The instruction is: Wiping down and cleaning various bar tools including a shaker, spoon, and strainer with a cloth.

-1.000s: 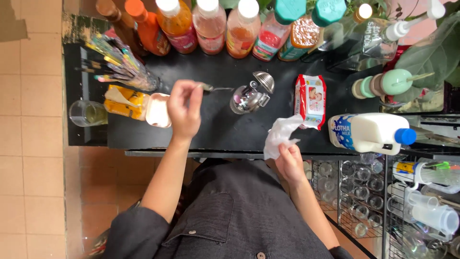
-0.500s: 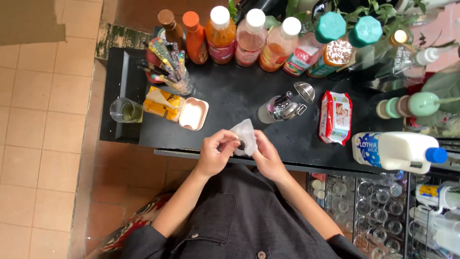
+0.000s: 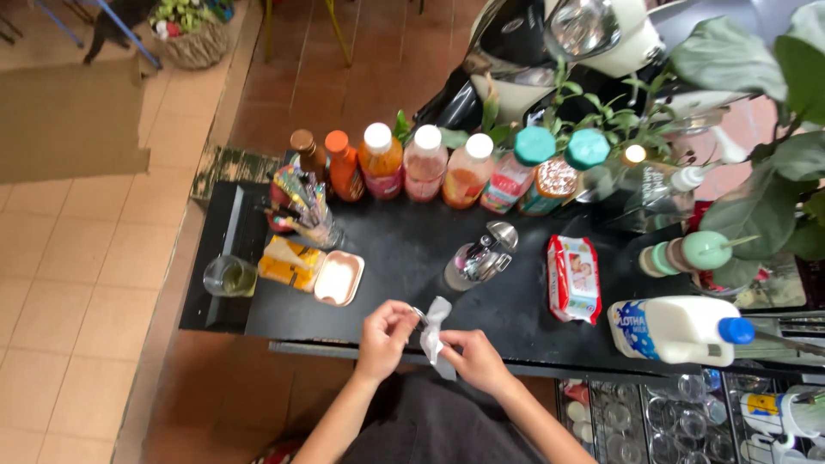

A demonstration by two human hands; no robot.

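Here, a small white tissue (image 3: 434, 335) is held between both hands at the near edge of the black table (image 3: 404, 249). The left hand (image 3: 384, 333) is closed around something small and shiny at the top of the tissue; what it is cannot be told. The right hand (image 3: 475, 359) is pinched on the lower part of the tissue. The tissue is wrapped partly around the small thing, so a wiping job seems to be under way and not finished, as the tissue is not put down yet.

Just beyond the hands, a shiny metal pitcher (image 3: 479, 258) is seen lying on its side. A pink dish (image 3: 339, 278) and a yellow packet (image 3: 290, 261) are set to the left, with a glass (image 3: 229, 277) beside them. A red pack of wipes (image 3: 573, 278) and a white milk jug (image 3: 679, 329) are laid to the right. A row of bottles (image 3: 430, 163) is lined up at the back.
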